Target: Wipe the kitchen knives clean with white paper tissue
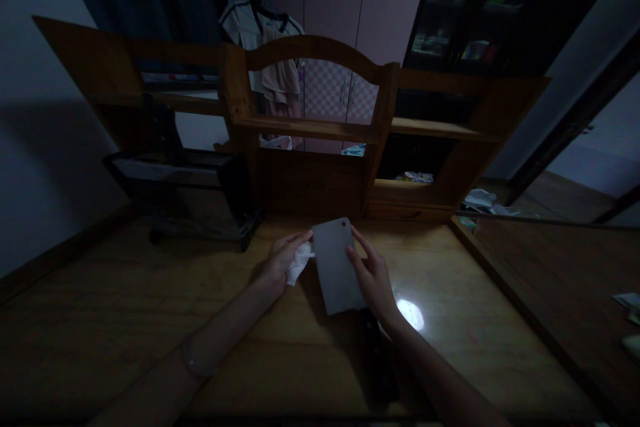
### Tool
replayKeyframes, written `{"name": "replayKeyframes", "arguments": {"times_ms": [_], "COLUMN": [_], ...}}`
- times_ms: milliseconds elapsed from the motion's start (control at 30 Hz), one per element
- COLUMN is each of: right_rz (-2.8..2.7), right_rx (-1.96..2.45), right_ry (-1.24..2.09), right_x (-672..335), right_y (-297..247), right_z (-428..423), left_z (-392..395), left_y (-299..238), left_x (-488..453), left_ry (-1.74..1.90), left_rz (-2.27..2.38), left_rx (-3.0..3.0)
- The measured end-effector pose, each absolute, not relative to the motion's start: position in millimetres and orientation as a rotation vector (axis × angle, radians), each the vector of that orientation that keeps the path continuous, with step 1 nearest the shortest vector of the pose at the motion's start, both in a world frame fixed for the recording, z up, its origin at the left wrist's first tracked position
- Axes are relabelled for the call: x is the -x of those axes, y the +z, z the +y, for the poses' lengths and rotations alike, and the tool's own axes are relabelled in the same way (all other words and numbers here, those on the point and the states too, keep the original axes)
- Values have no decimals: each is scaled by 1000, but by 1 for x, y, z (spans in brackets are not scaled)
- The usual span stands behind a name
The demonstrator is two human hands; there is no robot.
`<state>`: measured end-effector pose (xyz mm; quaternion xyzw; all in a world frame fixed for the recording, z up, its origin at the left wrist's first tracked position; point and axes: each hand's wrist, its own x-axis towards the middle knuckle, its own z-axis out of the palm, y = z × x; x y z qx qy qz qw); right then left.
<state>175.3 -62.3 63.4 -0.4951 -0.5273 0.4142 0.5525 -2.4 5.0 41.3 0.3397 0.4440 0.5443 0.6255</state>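
A cleaver (pixel 334 270) with a broad grey blade and a black riveted handle is held above the wooden desk, its handle pointing toward me. My right hand (pixel 371 273) grips the blade by its right side, thumb on the flat face and fingers behind. In my left hand (pixel 283 259) is a crumpled white tissue (pixel 300 264), closed in the fingers. The left fingertips reach the blade's upper left edge; whether they press on it I cannot tell. A small hole shows in the blade's far corner.
A black-framed knife holder (pixel 180 193) with a dark handle sticking up stands at the left on the wooden desk (pixel 165 313). Wooden shelving (pixel 310 180) rises along the back edge. A bright light reflection lies right of my right hand. The room is dim.
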Motion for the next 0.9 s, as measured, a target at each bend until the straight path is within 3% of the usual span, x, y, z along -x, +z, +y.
{"name": "replayKeyframes", "arguments": {"times_ms": [467,900], "right_rz": [-1226,-1119], "right_rx": [1119,1113], "right_ry": [996,1056], "right_x": [-177,-181], "right_y": [64,62], "right_z": [-63,-58], "left_z": [-8,-8], "left_y": [45,43], "left_x": [-13,-12], "left_ry": [882,815], "left_rz": [785,757], "left_rx": [-907,-977]}}
